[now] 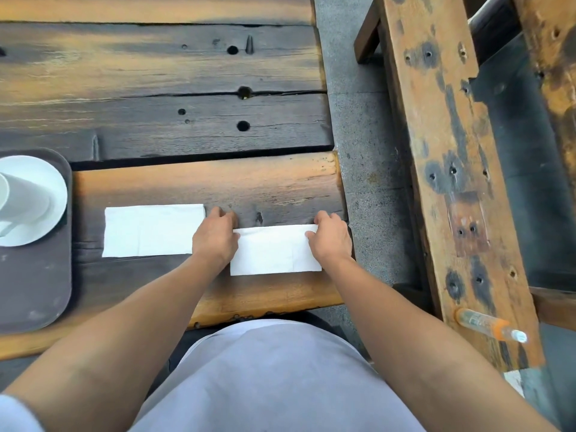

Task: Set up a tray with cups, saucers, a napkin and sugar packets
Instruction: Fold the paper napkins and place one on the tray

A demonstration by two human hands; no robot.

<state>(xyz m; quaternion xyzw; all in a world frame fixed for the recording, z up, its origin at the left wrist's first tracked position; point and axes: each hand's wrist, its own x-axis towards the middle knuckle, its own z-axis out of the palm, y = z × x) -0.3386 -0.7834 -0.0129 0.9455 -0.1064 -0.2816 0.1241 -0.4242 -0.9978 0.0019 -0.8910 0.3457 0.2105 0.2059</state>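
- A dark brown rounded plastic tray [37,275] lay at the left end of the weathered plank table [187,88].
- On the tray's far part sat a round white saucer [46,213] carrying a white cup [18,198] tipped on its side.
- Just right of the tray, a folded white paper napkin [152,230] lay flat on the wood.
- Further right of the tray, a second folded white napkin [274,251] rested near the table's end.
- The left hand [215,236] pinched that second napkin's left far corner, thumb on top.
- The right hand [332,236] pinched its right far corner likewise.
- Well right of the tray stood a worn wooden bench [452,182].
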